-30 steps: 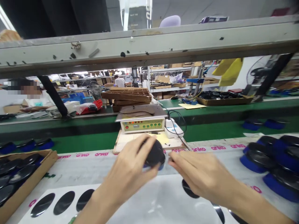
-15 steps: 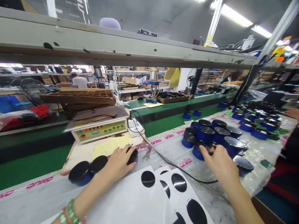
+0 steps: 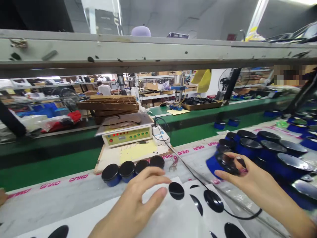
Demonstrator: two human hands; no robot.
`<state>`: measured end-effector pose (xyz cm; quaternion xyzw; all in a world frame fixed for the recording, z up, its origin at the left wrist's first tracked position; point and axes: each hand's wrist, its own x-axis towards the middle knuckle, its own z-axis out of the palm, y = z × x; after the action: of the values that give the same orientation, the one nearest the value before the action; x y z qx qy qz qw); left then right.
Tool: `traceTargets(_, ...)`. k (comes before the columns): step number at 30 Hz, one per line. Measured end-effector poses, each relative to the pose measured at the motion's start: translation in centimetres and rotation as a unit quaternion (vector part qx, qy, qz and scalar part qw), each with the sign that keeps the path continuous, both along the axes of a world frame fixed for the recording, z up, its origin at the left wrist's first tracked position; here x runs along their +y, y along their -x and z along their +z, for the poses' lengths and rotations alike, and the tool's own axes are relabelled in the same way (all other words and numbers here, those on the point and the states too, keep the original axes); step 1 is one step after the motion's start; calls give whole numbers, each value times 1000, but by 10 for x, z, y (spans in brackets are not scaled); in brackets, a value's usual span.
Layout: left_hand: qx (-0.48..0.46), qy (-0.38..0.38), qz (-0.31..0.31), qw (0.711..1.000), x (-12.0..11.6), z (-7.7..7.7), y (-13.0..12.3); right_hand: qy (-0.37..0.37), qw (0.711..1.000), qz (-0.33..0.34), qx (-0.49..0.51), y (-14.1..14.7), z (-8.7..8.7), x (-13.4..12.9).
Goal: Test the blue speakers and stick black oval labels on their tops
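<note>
My right hand (image 3: 244, 173) grips a blue round case with a glossy black top (image 3: 219, 164), tilted and raised just left of a cluster of similar cases (image 3: 250, 145). My left hand (image 3: 146, 190) is open and holds nothing, its fingers apart over a white sheet (image 3: 158, 219). Near its fingertips, a black round sticker (image 3: 176, 190) lies on that sheet. Another sheet beside it carries more black discs (image 3: 229, 229). Behind my left hand, several blue cases with black tops (image 3: 126, 171) stand in a row.
A control box with lit buttons (image 3: 128, 134) sits behind the row, beside a white power adapter (image 3: 160, 135). From there a black cable (image 3: 188, 168) runs across the bench onto the sheets. Two cases (image 3: 219, 124) stand on the green surface (image 3: 190, 127). A shelf (image 3: 148, 49) spans overhead.
My left hand has let go of a case at the row's right end and come back over the sheet. My right hand has lifted a case from the cluster. The view has turned left.
</note>
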<state>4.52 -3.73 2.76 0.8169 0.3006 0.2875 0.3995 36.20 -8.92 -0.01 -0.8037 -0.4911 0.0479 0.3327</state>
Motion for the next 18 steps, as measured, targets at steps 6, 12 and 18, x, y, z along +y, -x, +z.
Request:
traceTargets(6,-321,339,-88,880,-19,20,-7,-129,878,446,117,129,73,5)
traceTargets(12,-455,401,16,795,-3,40,25,-262,846,464,19,153,87,30)
traceTargets(18,-490,441,120,742,12,43,32,-244,838,486,-46,159,70,37)
